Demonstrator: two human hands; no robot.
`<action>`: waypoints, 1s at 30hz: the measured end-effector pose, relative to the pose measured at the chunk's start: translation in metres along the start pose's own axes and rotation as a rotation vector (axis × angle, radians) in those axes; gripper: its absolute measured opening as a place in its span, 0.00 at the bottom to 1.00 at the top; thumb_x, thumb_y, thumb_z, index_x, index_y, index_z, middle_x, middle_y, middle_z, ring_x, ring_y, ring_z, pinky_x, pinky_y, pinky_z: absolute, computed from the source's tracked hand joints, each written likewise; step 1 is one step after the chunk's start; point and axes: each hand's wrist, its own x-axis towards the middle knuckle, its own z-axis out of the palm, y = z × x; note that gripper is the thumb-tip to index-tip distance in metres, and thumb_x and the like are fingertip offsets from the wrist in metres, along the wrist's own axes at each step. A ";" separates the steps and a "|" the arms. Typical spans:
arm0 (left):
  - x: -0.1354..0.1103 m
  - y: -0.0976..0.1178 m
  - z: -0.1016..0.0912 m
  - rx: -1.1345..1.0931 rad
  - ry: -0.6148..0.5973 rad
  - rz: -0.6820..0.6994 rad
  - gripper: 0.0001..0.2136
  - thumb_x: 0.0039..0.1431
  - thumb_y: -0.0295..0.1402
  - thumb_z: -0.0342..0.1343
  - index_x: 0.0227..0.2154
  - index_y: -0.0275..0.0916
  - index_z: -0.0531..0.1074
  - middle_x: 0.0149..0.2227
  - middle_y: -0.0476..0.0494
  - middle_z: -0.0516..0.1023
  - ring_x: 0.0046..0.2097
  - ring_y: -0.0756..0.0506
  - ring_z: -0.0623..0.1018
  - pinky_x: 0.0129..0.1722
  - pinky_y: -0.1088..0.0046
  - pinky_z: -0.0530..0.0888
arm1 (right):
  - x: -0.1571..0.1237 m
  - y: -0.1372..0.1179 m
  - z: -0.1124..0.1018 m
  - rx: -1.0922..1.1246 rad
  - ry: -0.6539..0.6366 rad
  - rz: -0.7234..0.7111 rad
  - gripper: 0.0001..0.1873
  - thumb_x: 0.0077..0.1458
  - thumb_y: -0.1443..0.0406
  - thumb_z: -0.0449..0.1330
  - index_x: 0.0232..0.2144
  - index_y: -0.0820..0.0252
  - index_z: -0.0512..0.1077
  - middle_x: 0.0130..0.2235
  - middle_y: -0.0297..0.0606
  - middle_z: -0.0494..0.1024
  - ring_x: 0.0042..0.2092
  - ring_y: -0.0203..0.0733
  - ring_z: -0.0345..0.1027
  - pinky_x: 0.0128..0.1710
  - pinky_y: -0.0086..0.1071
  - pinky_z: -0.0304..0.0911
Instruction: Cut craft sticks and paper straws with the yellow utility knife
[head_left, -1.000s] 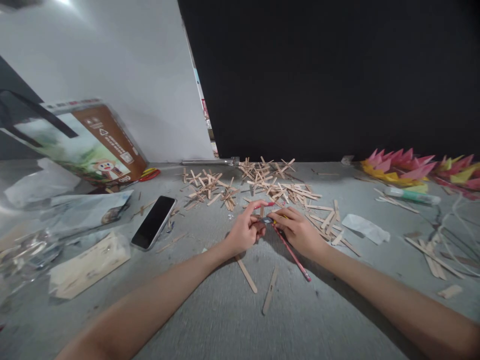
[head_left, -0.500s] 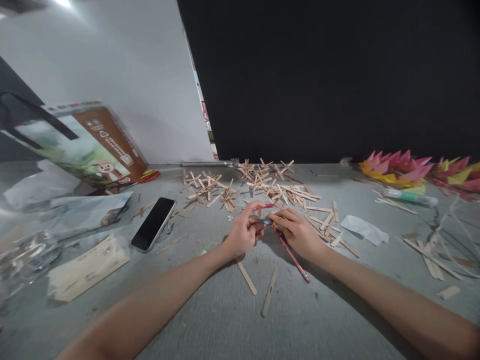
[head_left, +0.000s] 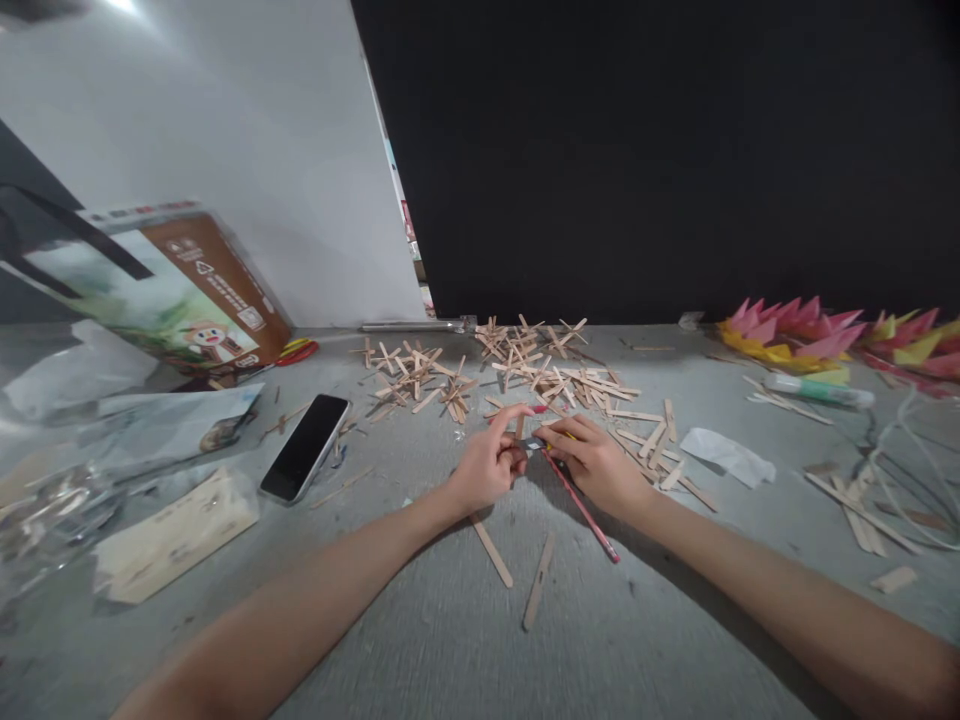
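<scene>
My left hand is closed in a pinch on a wooden craft stick, with its index finger stretched forward above it. Most of that stick is hidden by the fingers. My right hand is wrapped round a small yellow tool with a flat grey metal end, which looks like a utility knife. Its grey end points left and meets the fingers of my left hand. A red pencil slants out from beneath my right hand. Two loose craft sticks, one long and one shorter, lie in front of my hands.
Behind my hands spreads a pile of crossed craft sticks. To the left are a phone, a packet and a printed bag. Crumpled tissue, a glue stick, cables and pink-yellow paper flowers lie right.
The view has shifted very slightly. The grey end of the tool shows a little more between my hands; both hands otherwise keep nearly the same place and grip.
</scene>
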 end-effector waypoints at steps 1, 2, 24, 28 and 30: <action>0.000 0.000 0.000 0.015 -0.005 0.002 0.29 0.60 0.21 0.49 0.64 0.43 0.61 0.23 0.55 0.72 0.21 0.54 0.67 0.25 0.82 0.66 | 0.000 0.000 0.000 -0.003 -0.003 0.000 0.23 0.69 0.73 0.50 0.59 0.54 0.74 0.50 0.46 0.79 0.50 0.53 0.69 0.51 0.52 0.71; 0.000 -0.001 -0.001 0.029 -0.010 0.005 0.29 0.59 0.20 0.49 0.64 0.43 0.61 0.23 0.55 0.72 0.21 0.54 0.67 0.25 0.81 0.66 | 0.000 0.000 0.001 -0.005 -0.004 0.000 0.23 0.69 0.73 0.50 0.58 0.54 0.74 0.50 0.46 0.79 0.50 0.53 0.69 0.51 0.52 0.71; 0.000 0.003 -0.001 0.086 -0.037 -0.006 0.30 0.59 0.21 0.49 0.65 0.43 0.61 0.23 0.56 0.72 0.22 0.53 0.69 0.27 0.80 0.66 | -0.002 0.001 0.003 0.002 -0.021 -0.004 0.21 0.70 0.72 0.50 0.58 0.54 0.74 0.52 0.46 0.79 0.53 0.54 0.69 0.52 0.53 0.71; 0.000 0.002 -0.001 0.073 -0.032 -0.003 0.31 0.57 0.20 0.49 0.65 0.42 0.61 0.23 0.56 0.71 0.22 0.53 0.69 0.26 0.80 0.66 | -0.002 0.002 0.003 0.002 -0.010 -0.006 0.21 0.70 0.72 0.51 0.58 0.53 0.74 0.51 0.46 0.79 0.52 0.54 0.69 0.51 0.52 0.71; 0.000 0.001 -0.001 0.070 -0.038 0.003 0.31 0.57 0.19 0.49 0.65 0.42 0.61 0.23 0.56 0.71 0.21 0.53 0.68 0.26 0.80 0.66 | -0.003 0.002 0.004 0.004 -0.014 -0.005 0.21 0.70 0.71 0.51 0.58 0.53 0.74 0.51 0.46 0.79 0.52 0.54 0.69 0.50 0.51 0.72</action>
